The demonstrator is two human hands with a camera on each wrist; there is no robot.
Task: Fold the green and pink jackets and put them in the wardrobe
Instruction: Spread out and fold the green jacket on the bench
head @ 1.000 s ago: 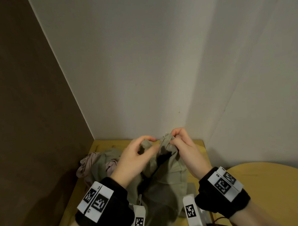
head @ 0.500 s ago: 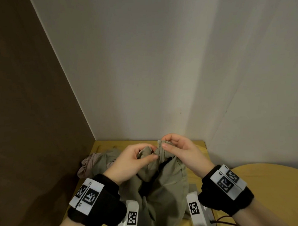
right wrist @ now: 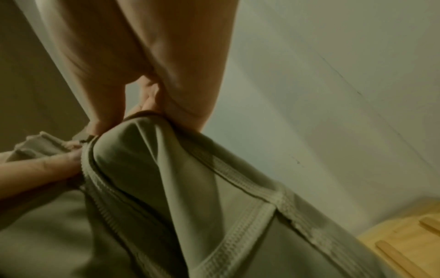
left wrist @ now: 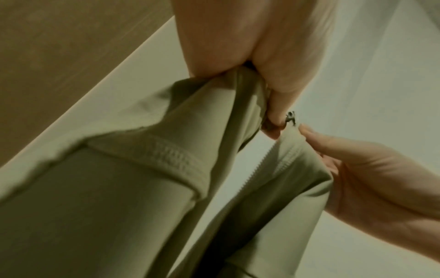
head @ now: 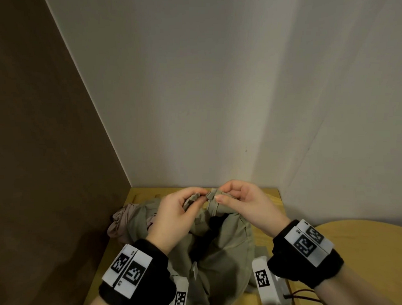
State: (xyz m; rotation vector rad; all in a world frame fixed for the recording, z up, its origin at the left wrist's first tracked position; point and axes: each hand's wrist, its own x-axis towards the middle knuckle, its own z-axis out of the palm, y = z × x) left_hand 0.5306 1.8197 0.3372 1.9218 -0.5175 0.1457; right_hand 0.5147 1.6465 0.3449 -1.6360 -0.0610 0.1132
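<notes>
The green jacket [head: 224, 252] hangs from both hands over a wooden table, its front open. My left hand [head: 174, 212] pinches one front edge of it near the top [left wrist: 238, 97]. My right hand [head: 240, 203] pinches the other front edge [right wrist: 133, 143], the one with the zipper teeth [left wrist: 257, 165]. The two pinched ends sit close together, with a small metal zipper slider [left wrist: 291, 117] at the left fingertips. The pink jacket [head: 122, 221] lies crumpled on the table at the left, partly under the green one.
The yellow wooden table [head: 142, 193] stands in a corner between a brown panel [head: 36, 158] on the left and white walls [head: 193, 95]. A round yellow tabletop [head: 367, 244] shows at the lower right.
Both hands have sunk slightly. They have drawn the two front edges of the green jacket closer together, end to end.
</notes>
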